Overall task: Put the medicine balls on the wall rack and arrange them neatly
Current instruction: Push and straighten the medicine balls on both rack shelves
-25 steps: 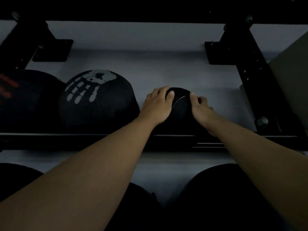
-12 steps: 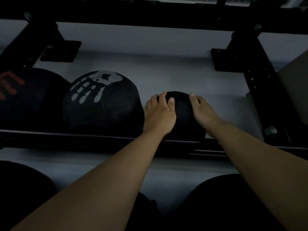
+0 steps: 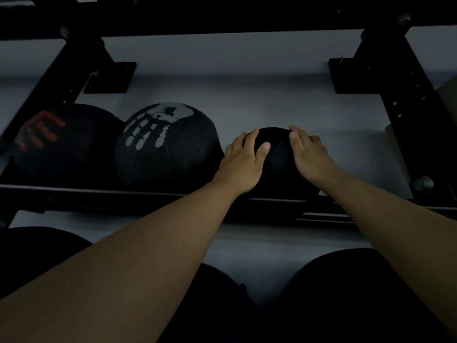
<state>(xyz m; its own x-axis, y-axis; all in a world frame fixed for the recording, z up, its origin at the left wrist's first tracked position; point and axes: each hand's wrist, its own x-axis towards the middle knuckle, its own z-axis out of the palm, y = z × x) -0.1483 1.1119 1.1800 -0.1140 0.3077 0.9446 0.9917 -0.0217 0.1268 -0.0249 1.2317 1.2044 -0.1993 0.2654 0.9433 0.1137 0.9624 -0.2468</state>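
With the left hand and right hand cupped on either side of the small black ball seated on the wall rack, it seems best to nudge it left, just beside the handprint ball, keeping both palms low.

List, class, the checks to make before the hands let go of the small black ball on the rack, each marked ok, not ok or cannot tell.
1. Left hand on small black ball: ok.
2. Right hand on it: ok.
3. Ball behind the front rail: ok.
4. Ball seated steadily: cannot tell.
5. Closed up against the white-handprint ball: not ok, gap.
6. Red-print ball on the same shelf: ok.
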